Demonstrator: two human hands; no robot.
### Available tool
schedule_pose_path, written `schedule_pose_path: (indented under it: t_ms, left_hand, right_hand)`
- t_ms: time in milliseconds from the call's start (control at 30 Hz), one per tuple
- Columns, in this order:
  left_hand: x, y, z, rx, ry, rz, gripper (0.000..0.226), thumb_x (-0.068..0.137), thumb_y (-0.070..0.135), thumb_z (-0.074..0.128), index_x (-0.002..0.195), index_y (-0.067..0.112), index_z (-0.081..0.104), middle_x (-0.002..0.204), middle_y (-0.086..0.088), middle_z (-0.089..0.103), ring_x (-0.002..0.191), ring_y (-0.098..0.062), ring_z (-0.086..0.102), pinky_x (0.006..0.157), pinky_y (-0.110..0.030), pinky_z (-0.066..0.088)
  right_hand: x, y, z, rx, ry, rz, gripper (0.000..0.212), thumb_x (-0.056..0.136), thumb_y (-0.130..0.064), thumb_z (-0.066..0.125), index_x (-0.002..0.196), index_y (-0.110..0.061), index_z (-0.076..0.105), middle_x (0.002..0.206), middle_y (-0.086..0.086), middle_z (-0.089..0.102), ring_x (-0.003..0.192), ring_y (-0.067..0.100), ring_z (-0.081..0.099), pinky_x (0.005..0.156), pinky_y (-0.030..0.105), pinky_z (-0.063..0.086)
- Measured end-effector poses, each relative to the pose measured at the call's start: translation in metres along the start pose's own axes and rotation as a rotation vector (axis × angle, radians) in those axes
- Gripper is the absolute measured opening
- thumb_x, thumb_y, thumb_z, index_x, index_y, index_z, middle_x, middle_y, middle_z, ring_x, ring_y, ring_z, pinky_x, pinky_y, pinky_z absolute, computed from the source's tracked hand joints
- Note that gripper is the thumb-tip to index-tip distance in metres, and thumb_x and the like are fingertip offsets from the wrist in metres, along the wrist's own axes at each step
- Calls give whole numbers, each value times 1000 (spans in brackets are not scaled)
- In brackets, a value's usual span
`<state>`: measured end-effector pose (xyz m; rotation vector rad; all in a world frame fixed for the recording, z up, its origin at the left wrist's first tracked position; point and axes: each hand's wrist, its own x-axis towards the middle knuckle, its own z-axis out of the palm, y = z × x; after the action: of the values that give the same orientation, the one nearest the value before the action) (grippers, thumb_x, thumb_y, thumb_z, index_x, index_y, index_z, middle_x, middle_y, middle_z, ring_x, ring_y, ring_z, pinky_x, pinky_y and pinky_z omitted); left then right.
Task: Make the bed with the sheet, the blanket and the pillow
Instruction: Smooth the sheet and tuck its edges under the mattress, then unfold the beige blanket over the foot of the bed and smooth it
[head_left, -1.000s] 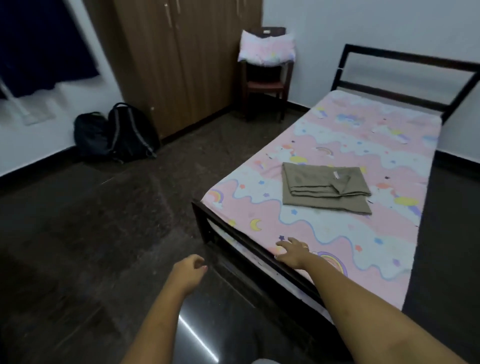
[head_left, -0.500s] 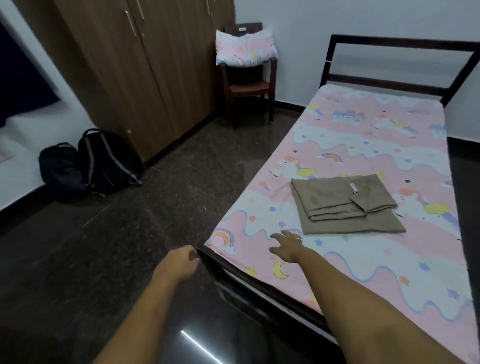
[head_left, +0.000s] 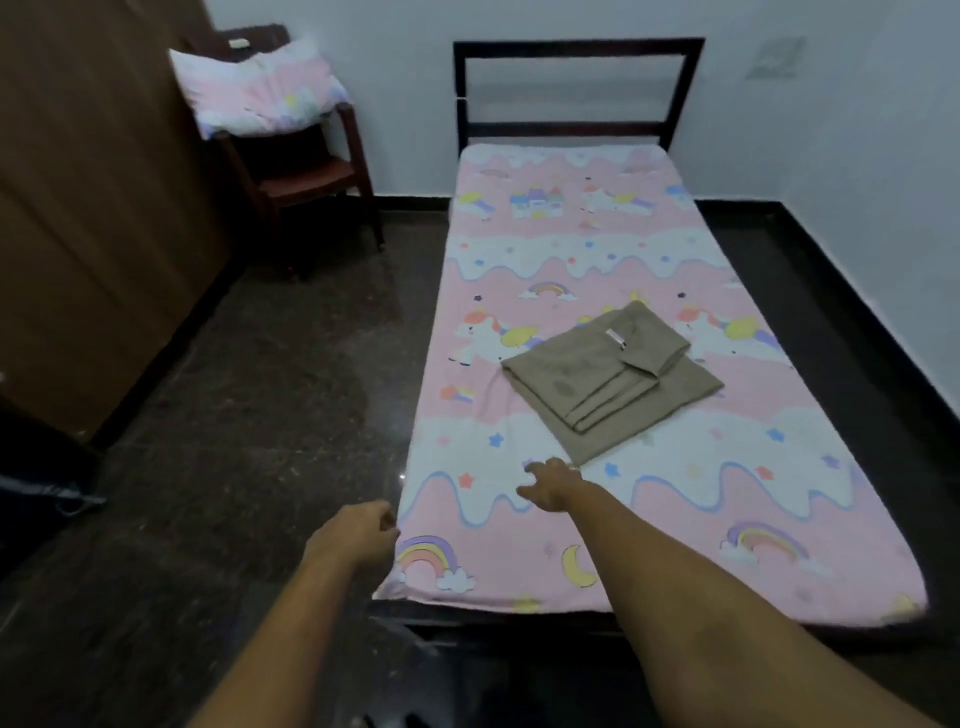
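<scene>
My right hand (head_left: 550, 486) hovers over the pink sheet (head_left: 571, 249) near the folded blanket (head_left: 597, 379); my left hand (head_left: 353, 535) is just beside its corner.

A home bedroom: a black metal-framed single bed (head_left: 576, 88), a tall brown wooden wardrobe (head_left: 98, 208), probably, and a dark wooden chair (head_left: 311, 176).

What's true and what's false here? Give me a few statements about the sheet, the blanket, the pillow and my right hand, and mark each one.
1. The pink unicorn-print sheet is spread flat over the mattress. True.
2. The folded khaki-brown blanket lies on the floor. False: it lies on the sheet, towards the foot half of the bed.
3. The pink patterned pillow sits at the head of the bed. False: it rests on the dark red-brown chair near the wall.
4. The right hand reaches over the sheet with fingers spread, holding nothing. True.
</scene>
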<state>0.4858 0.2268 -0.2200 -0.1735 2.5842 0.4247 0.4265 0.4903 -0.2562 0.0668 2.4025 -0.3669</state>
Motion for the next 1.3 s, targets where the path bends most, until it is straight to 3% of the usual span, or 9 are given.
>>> schedule_pose_path:
  t_ms: [167, 333, 533, 733, 867, 1033, 1133, 1200, 1300]
  left_hand:
    - [52, -99, -73, 55, -25, 21, 26, 90, 34, 57, 113, 23, 64, 119, -2, 64, 110, -18, 59, 94, -26, 46]
    - [100, -141, -126, 48, -7, 69, 21, 91, 32, 57, 108, 23, 65, 117, -1, 65, 108, -17, 59, 90, -25, 46]
    - [173, -128, -155, 39, -51, 219, 19, 89, 28, 58, 104, 22, 67, 112, -2, 67, 103, -17, 61, 87, -25, 47]
    - [268, -113, -195, 136, -143, 336, 7, 89, 27, 58, 93, 28, 63, 109, -1, 68, 97, -13, 61, 82, -21, 45]
    - [332, -97, -225, 204, -223, 385, 18, 90, 25, 56, 105, 22, 66, 110, -1, 67, 90, -8, 55, 75, -16, 39]
    - [394, -49, -250, 210, -254, 446, 22, 92, 25, 56, 109, 17, 66, 115, -5, 66, 105, -16, 59, 74, -17, 36]
    - [411, -9, -253, 281, -377, 556, 6, 86, 36, 55, 89, 33, 60, 109, -3, 66, 98, -13, 59, 78, -20, 42]
    - [428, 13, -249, 350, -417, 643, 17, 89, 29, 54, 75, 37, 48, 102, 3, 63, 93, -10, 56, 70, -16, 40]
    - [467, 55, -246, 418, -491, 747, 9, 94, 26, 51, 100, 29, 57, 117, 2, 62, 94, -8, 52, 69, -13, 37]
  right_hand:
    - [26, -114, 6, 85, 60, 9, 60, 97, -49, 41, 149, -24, 27, 156, 10, 17, 142, 34, 16, 115, 48, 21]
    - [48, -178, -10, 136, 98, 13, 58, 97, -46, 43, 149, -25, 27, 158, 6, 15, 144, 33, 13, 115, 50, 22]
    - [98, -183, -29, 204, 127, 190, 59, 97, -48, 42, 148, -23, 28, 154, 10, 23, 140, 34, 22, 113, 45, 26]
    - [172, -197, -46, 319, 92, 294, 58, 97, -45, 43, 149, -23, 26, 155, 9, 20, 141, 34, 18, 114, 44, 25]
    - [210, -207, -72, 334, 23, 323, 60, 97, -44, 45, 150, -25, 24, 156, 7, 16, 143, 34, 12, 114, 47, 24]
    - [238, -196, -129, 361, 107, 361, 57, 97, -40, 46, 149, -26, 27, 155, 6, 20, 142, 33, 16, 111, 47, 28]
    - [240, -176, -149, 453, 176, 437, 56, 98, -40, 45, 149, -26, 28, 157, 5, 18, 142, 31, 19, 112, 45, 27]
    - [237, -163, -149, 524, 187, 515, 55, 98, -42, 45, 148, -26, 29, 157, 6, 20, 142, 31, 20, 114, 45, 26]
    - [236, -137, -134, 603, 169, 666, 56, 97, -45, 44, 148, -28, 29, 157, 7, 20, 143, 29, 19, 115, 46, 22]
